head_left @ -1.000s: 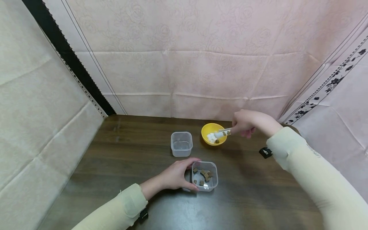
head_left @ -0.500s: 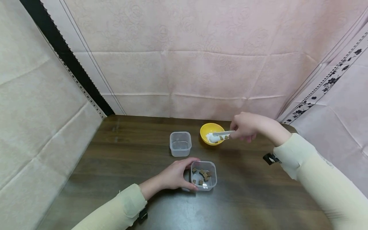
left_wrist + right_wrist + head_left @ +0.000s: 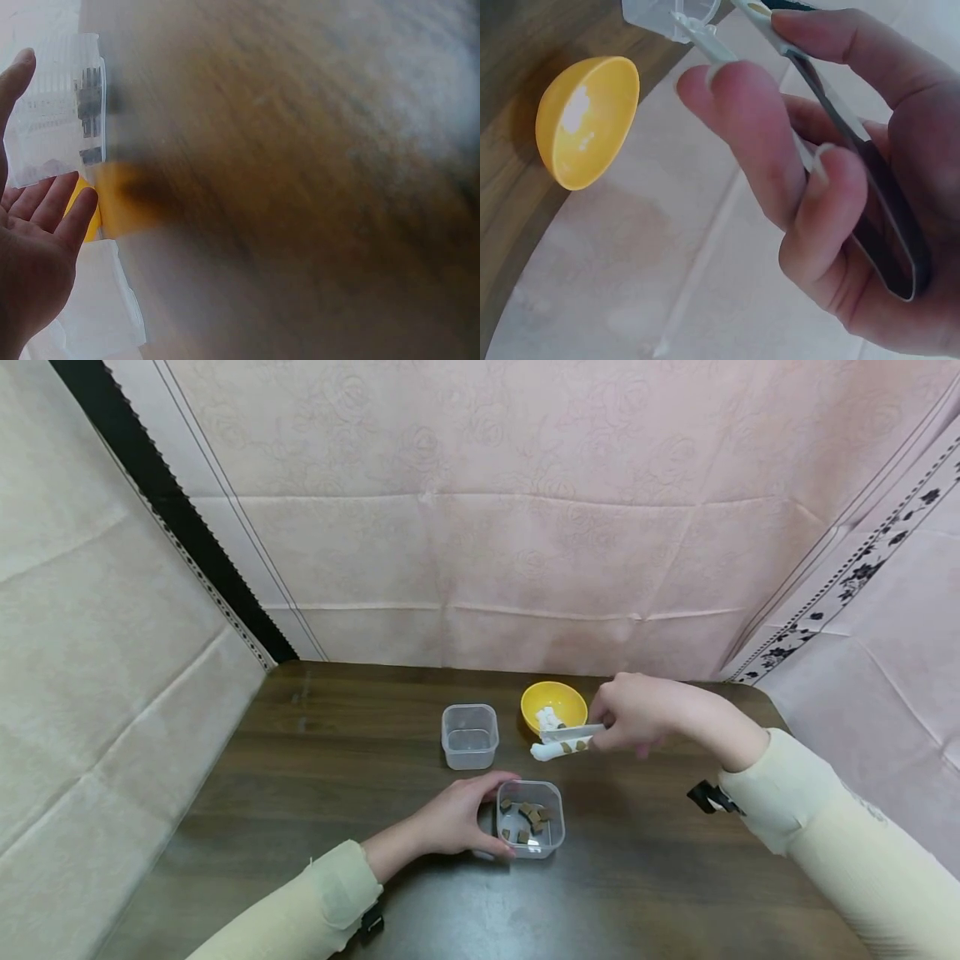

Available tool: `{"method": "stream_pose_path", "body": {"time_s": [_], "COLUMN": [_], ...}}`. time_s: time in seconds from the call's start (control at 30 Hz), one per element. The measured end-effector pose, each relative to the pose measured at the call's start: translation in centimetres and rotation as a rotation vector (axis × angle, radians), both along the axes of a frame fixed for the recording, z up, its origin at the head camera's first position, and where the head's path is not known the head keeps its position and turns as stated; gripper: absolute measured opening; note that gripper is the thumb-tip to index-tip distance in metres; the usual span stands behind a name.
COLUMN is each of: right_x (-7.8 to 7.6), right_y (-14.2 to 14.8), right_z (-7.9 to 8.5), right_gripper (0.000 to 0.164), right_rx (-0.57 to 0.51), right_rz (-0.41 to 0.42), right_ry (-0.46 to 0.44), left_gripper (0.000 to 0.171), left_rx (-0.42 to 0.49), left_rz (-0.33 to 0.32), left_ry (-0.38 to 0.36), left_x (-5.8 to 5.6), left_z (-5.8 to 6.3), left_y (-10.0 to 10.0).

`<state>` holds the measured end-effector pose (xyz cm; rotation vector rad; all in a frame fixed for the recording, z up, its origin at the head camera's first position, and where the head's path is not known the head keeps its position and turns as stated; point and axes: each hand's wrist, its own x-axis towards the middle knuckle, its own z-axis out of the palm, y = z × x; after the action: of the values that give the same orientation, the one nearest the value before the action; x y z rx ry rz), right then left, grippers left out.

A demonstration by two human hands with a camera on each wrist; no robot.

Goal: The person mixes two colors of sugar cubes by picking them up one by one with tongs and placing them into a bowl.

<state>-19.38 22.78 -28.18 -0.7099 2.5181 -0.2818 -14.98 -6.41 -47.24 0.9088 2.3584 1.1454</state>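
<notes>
My left hand (image 3: 465, 817) holds a clear square plastic container (image 3: 553, 847) by its left side, thumb in front and fingers behind. Several small brown cubes (image 3: 535, 815) lie inside it. In the left wrist view the thumb and fingers stand on either side of this container (image 3: 45, 112). My right hand (image 3: 637, 710) grips white tongs (image 3: 558, 748) with brown patches, their two arms spread apart. The tongs' tips are by the front edge of a yellow bowl (image 3: 567, 697), which has white pieces (image 3: 549, 718) in it. In the right wrist view the fingers wrap around the tongs (image 3: 889, 217).
A second clear container (image 3: 470, 737) stands left of the yellow bowl, behind the left hand. Everything is on a dark wooden table (image 3: 360, 718). Pale cloth (image 3: 480, 552) hangs along the back and both sides.
My right hand has drawn the tongs from inside the yellow bowl toward its front edge, a little closer to the body. The left hand and its container stay in place.
</notes>
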Motion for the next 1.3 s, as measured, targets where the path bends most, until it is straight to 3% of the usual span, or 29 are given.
{"method": "stream_pose_path", "body": {"time_s": [0.27, 0.57, 1.0, 1.3], "right_x": [0.9, 1.8, 3.3, 4.4], "right_y": [-0.1, -0.9, -3.4, -5.8], "right_z": [-0.4, -1.0, -2.5, -3.7], "right_gripper": [0.010, 0.014, 0.027, 0.024], "right_rx": [0.020, 0.052, 0.127, 0.279], "right_rz": [-0.005, 0.036, 0.115, 0.187], "right_ry": [-0.077, -0.057, 0.079, 0.230], "left_gripper": [0.095, 0.097, 0.095, 0.094], "left_rx": [0.011, 0.006, -0.003, 0.019], "left_rz": [-0.001, 0.002, 0.009, -0.006], "left_ry": [-0.004, -0.009, 0.027, 0.038], "left_x": [0.0, 0.0, -0.1, -0.2], "left_z": [0.0, 0.1, -0.3, -0.4], "left_y": [0.0, 0.0, 0.2, 0.1]}}
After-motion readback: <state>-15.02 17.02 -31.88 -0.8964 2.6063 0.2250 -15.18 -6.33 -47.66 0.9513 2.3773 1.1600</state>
